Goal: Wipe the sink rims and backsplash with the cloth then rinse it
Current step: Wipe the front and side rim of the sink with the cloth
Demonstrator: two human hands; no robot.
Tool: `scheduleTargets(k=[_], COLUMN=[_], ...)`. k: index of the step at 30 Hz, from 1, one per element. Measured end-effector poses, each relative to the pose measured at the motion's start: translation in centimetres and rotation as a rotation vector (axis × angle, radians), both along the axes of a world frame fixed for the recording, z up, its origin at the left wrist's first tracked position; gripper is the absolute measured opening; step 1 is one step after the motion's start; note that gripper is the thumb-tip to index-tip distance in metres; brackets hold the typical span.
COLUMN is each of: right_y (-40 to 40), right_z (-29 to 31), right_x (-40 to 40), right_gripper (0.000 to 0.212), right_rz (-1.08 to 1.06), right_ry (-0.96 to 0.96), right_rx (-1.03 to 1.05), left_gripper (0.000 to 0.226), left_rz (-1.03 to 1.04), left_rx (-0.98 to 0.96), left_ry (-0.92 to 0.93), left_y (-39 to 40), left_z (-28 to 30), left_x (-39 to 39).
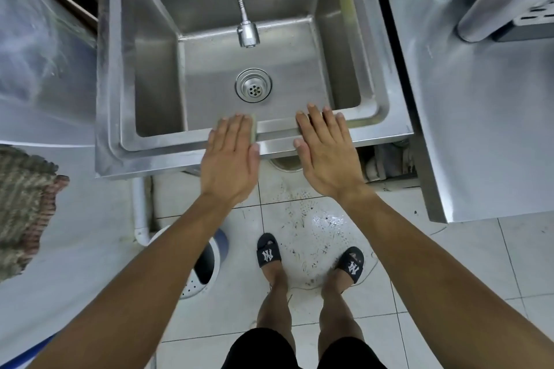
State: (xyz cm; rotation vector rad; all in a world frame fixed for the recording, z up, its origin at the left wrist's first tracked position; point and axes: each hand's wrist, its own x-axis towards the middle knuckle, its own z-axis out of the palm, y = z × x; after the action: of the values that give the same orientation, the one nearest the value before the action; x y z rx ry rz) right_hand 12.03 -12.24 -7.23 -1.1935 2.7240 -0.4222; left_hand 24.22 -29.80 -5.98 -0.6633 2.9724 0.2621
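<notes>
Both hands lie flat on the sink's near rim (275,145), the left hand (232,156) pressing the cloth (254,129), the right hand (325,153) bare; firm, overlapping strokes along the rim would wipe best.

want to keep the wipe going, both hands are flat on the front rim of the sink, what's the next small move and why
Probably slide the left hand sideways along the front rim. A yellow-green cloth peeks out under its straight fingers, pressed flat on the rim, so it is set to wipe. The right hand lies flat on the rim too, seemingly bracing.
</notes>
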Motion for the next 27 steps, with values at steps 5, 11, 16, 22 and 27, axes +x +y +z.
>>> scheduleTargets(k=[5,11,16,22,27], right_y=[0.1,-0.1,-3.7,-3.6,-4.6], right_z=[0.0,1.0,1.1,1.7,2.8], right_x=[-0.3,-3.2,-2.4,-2.2,-3.6], right_gripper=[0.057,0.060,0.064,0.065,0.070], right_rz=[0.069,0.415,0.597,0.595,0.789], right_ry=[0.107,0.120,0.115,0.119,0.154], right_rx=[0.089,0.192,0.212,0.191,0.249], left_gripper=[0.065,0.062,0.061,0.054,0.055], left_rz=[-0.195,-0.227,-0.074,-0.077,-0.162], left_rx=[0.036,-0.036,-0.065,-0.028,-0.074], left_ry=[0.041,0.018,0.055,0.202,0.190], left_y=[2.3,-5.0,-6.0,-1.2,-6.8], left_z=[-0.1,-0.7,-0.9,-1.8,-2.2], left_x=[-3.6,2.3,3.6,-0.4,4.3])
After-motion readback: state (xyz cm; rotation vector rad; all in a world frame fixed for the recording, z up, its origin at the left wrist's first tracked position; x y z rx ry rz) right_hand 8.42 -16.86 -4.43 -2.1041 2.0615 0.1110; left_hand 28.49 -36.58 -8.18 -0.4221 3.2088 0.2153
